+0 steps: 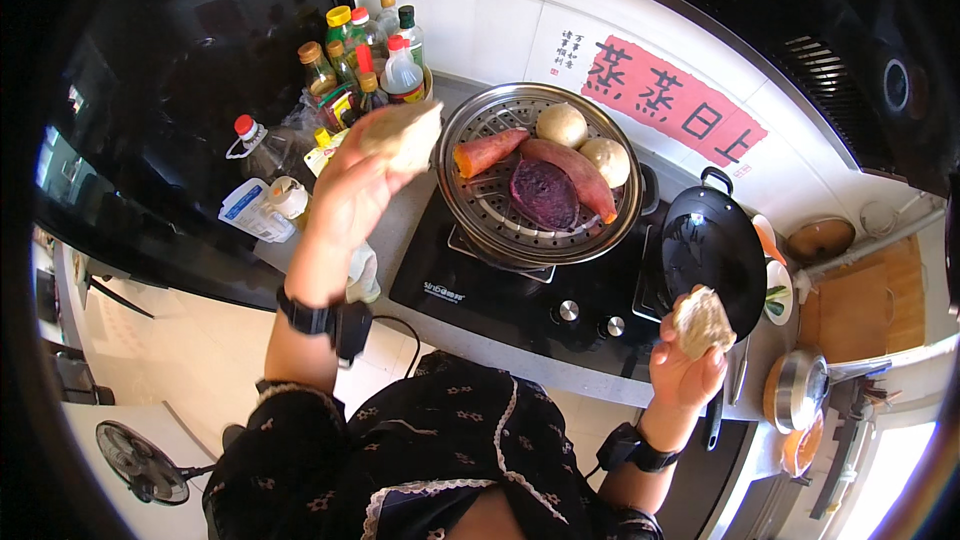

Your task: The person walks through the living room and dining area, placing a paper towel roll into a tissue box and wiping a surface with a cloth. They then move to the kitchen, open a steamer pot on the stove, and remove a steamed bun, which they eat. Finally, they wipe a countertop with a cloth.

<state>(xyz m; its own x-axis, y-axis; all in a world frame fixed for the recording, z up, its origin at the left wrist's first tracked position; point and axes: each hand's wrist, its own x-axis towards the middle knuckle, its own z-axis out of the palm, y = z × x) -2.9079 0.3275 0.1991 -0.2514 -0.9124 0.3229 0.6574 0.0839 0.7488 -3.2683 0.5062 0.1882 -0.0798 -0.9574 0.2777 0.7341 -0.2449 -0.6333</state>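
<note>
My left hand is raised to the left of the steamer, gripping a pale piece of steamed bun. In my right hand, held near the front of the black wok, is another torn piece of bun with its rough inside showing. Between my hands a round metal steamer tray sits over the stove. It carries two whole buns, the rear bun and the right bun, an orange-fleshed sweet potato piece, a longer sweet potato and a cut purple sweet potato.
Beneath the steamer is a black two-knob cooktop. Several seasoning bottles crowd the counter's back left. To the right stand a white plate with green pieces, a lidded pot and a wooden cutting board. A range hood overhangs the back right.
</note>
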